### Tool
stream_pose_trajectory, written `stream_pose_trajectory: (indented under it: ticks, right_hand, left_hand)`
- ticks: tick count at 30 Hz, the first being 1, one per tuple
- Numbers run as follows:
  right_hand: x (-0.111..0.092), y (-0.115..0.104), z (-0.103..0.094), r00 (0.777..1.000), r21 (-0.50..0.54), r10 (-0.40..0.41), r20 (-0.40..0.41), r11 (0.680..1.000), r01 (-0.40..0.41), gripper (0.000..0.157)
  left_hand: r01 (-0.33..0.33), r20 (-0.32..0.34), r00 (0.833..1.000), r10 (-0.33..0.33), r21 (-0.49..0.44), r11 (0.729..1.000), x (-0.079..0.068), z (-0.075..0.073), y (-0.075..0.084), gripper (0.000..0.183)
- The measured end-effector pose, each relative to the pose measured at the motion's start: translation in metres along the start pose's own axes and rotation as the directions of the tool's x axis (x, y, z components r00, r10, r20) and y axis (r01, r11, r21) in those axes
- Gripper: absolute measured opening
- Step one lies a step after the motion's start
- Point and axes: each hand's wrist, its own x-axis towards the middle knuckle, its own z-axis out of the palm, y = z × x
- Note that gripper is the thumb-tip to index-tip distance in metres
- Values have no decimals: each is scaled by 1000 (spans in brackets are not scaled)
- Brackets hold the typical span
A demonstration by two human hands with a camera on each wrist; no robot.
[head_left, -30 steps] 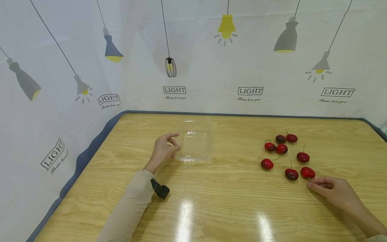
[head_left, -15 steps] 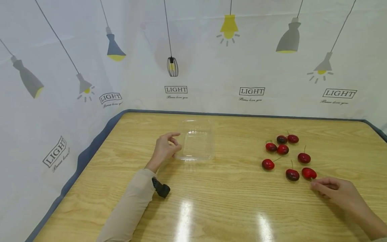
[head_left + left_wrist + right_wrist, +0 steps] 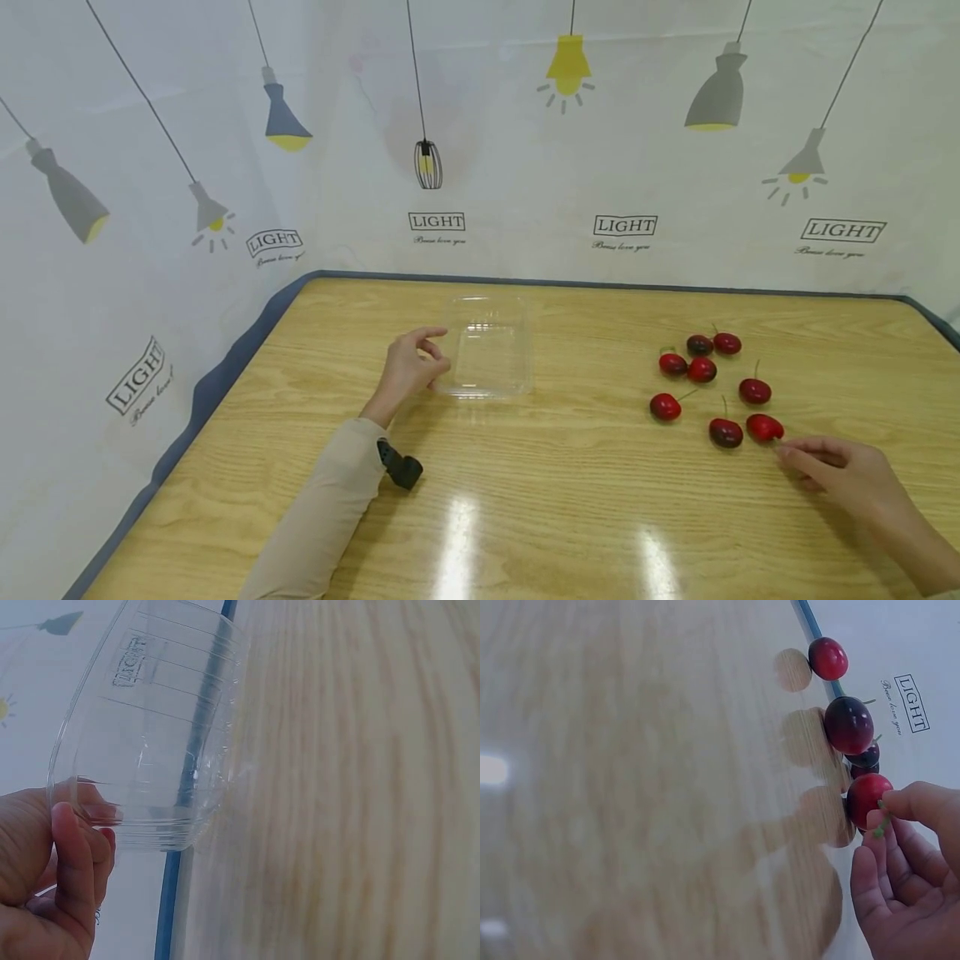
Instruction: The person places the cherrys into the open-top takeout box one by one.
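Note:
In the head view my left hand (image 3: 411, 367) is at the left edge of a clear plastic container (image 3: 491, 393) that stands open on the table. The left wrist view shows thumb and fingers pinching the rim of this container (image 3: 161, 690). On the right, my right hand (image 3: 851, 479) pinches the green stem of a red cherry (image 3: 764, 427), which sits on or very near the tabletop. That stem (image 3: 881, 827) shows between thumb and finger in the right wrist view. Close by lie a dark red cherry (image 3: 725, 432) and another cherry (image 3: 754, 391), both with stems upward.
Several more cherries lie behind, including a bright red one (image 3: 665, 407) and a touching pair (image 3: 702, 369). The wooden table (image 3: 555, 500) ends at a blue edge against a lamp-patterned wall covering (image 3: 510, 167). A black wrist device (image 3: 401, 467) sits on the left sleeve.
My right hand has shifted slightly to the right, and the pinched cherry has turned so its stem points more to the right. The left hand and container stay put.

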Motion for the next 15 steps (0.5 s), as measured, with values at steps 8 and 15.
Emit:
stream_pose_trajectory:
  ticks: [8,15]
  right_hand:
    - [-3,-2,-1,995,-74,-16,-103,997,9,47]
    - [-1,-5,-3,988,-58,-27,-154,998,18,50]
  left_hand:
    - [1,4,1000,-1,4,1000,0,-1,1,48]
    - [-9,-3,1000,9,6,1000,0,0,2,47]
